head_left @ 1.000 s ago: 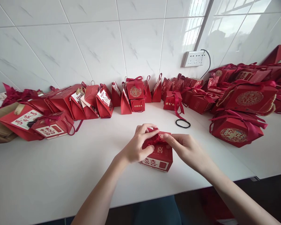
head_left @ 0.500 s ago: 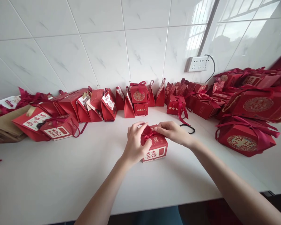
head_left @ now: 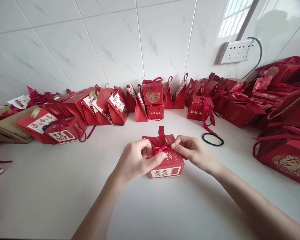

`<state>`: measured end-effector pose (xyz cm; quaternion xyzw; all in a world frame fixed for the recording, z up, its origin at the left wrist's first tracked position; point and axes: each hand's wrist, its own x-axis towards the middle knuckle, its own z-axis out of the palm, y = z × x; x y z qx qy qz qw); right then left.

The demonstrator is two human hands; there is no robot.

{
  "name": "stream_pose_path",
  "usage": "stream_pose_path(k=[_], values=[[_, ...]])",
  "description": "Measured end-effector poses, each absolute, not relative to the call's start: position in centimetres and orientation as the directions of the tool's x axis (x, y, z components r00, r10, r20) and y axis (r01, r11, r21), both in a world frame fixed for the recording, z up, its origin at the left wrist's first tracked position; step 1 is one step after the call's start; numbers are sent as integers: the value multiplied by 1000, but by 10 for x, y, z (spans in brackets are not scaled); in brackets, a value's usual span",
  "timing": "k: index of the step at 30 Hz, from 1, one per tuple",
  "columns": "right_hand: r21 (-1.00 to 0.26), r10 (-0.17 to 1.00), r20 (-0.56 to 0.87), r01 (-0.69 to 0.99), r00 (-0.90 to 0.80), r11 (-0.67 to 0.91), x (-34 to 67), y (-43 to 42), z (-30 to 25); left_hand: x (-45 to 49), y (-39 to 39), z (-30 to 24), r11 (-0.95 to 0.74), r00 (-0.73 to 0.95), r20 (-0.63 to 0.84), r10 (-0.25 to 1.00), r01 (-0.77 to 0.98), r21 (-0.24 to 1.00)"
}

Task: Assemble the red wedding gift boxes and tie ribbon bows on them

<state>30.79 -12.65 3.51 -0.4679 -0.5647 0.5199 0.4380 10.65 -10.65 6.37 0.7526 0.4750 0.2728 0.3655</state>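
A small red gift box [head_left: 168, 166] with a white label on its front sits on the white table [head_left: 65, 196] in front of me. A dark red ribbon [head_left: 160, 143] is knotted on its lid, with loops and tails sticking up. My left hand [head_left: 136, 160] is closed, pinching the ribbon's left loop between thumb and fingers. My right hand [head_left: 193, 151] is closed too, pinching the ribbon from the right side of the knot. Both wrists rest low over the table.
Many red gift boxes and bags line the tiled wall, including a stacked pair [head_left: 153, 100] straight ahead and large boxes [head_left: 285, 156] at right. A black hair tie [head_left: 212, 139] lies right of my hands. A wall socket [head_left: 233, 51] with a cable sits above.
The ribbon's loops now stand up from the knot, pulled apart by both hands. The view has tilted and moved closer to the wall.
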Motion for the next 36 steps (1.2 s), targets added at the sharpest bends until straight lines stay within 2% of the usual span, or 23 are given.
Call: stream_pose_path(k=[3, 9, 14, 21, 36], values=[[-998, 981, 12, 56, -192, 24, 308, -126, 35, 105, -102, 61, -252, 441, 15, 897, 484, 838], [-997, 980, -20, 78, -200, -4, 312, -125, 34, 104, -95, 60, -243, 504, 32, 863, 360, 901], [-995, 970, -52, 94, -236, -31, 318, -122, 36, 105, -92, 58, -221, 473, 24, 881, 366, 904], [-999, 949, -29, 41, -314, -17, 324, -120, 35, 104, -91, 55, -209, 461, 13, 887, 375, 903], [-998, 913, -65, 40, -403, -53, 337, -115, 29, 96, -81, 53, -318, 571, 43, 819, 391, 864]])
